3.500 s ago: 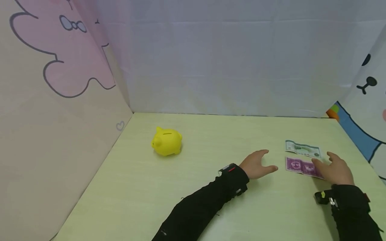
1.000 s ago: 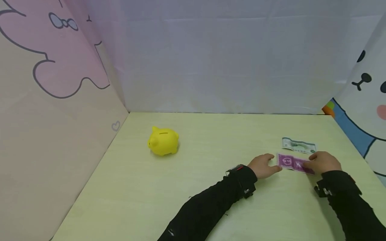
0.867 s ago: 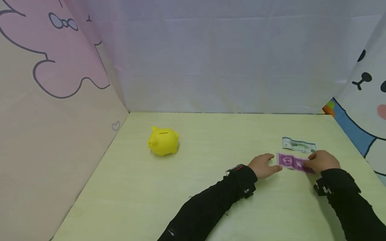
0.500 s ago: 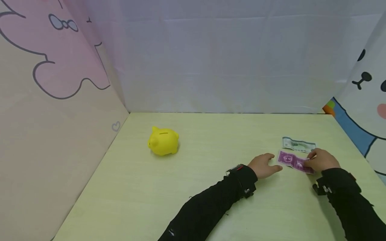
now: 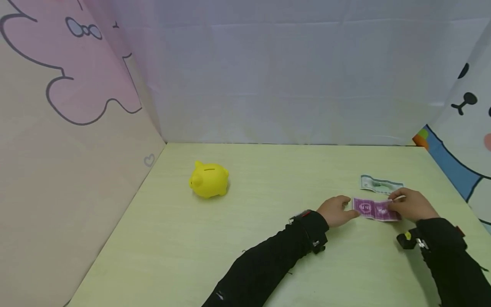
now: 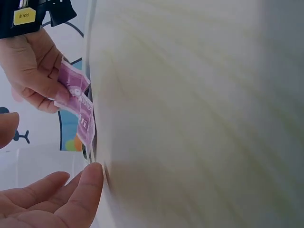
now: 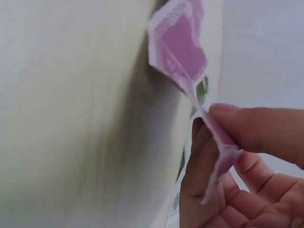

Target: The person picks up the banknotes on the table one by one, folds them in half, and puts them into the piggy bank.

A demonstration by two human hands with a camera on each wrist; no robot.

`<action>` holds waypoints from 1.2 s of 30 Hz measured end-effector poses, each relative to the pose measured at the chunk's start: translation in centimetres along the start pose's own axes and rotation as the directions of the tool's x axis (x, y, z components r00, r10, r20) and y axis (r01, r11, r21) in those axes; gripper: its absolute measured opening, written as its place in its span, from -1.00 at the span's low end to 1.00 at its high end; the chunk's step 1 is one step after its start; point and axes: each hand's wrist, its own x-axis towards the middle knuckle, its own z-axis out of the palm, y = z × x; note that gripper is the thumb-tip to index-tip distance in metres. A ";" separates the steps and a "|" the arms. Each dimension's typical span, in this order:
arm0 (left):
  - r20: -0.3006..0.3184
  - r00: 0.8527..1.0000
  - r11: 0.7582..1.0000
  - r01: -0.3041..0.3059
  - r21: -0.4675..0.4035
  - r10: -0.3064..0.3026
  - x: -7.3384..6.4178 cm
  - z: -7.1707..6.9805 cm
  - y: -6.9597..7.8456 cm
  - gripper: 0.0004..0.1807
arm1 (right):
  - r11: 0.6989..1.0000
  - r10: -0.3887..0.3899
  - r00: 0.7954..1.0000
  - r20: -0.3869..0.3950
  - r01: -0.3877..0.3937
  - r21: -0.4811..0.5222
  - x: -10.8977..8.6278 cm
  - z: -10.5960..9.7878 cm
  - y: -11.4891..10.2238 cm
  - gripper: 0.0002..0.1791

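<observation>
Between thumb and fingers, my right hand (image 5: 413, 205) pinches the right end of a purple banknote (image 5: 366, 208). The note is creased and bent, its right end raised off the table in the right wrist view. My left hand (image 5: 334, 210) is beside the note's left end, thumb and fingers apart, holding nothing; its thumb tip is right at the note's edge. Behind the purple note lies a green and white banknote (image 5: 380, 185), its right end close to my right fingers. In the left wrist view the purple banknote (image 6: 76, 97) hangs from the right hand (image 6: 35, 71).
A yellow piggy bank (image 5: 209, 180) with a slot in its back stands at the left of the pale table (image 5: 192, 256). A plain whitish sheet (image 5: 268, 76) hangs along the back edge, and printed cartoon sheets flank both sides.
My right hand came down onto the purple banknote, pinched its right end and has now lifted it slightly. My left hand moved a little right toward the note. The piggy bank has stayed put.
</observation>
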 end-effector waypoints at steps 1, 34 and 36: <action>0.000 1.000 1.000 0.000 -0.012 0.000 0.0 0.0 -0.1 -0.45 | 1.000 -0.008 1.000 0.000 0.008 0.002 -0.2 -0.1 -0.2 -0.55; -0.160 0.979 0.883 0.039 -0.468 -0.128 -0.2 -1.0 -1.6 -0.72 | 0.982 -0.155 0.986 -0.059 0.160 0.097 -2.6 0.3 -6.5 -0.50; -0.174 0.978 0.869 0.015 -0.495 -0.117 -0.3 -1.4 -1.7 -0.72 | 0.980 -0.159 0.984 -0.075 0.167 0.105 -2.5 0.4 -6.8 -0.51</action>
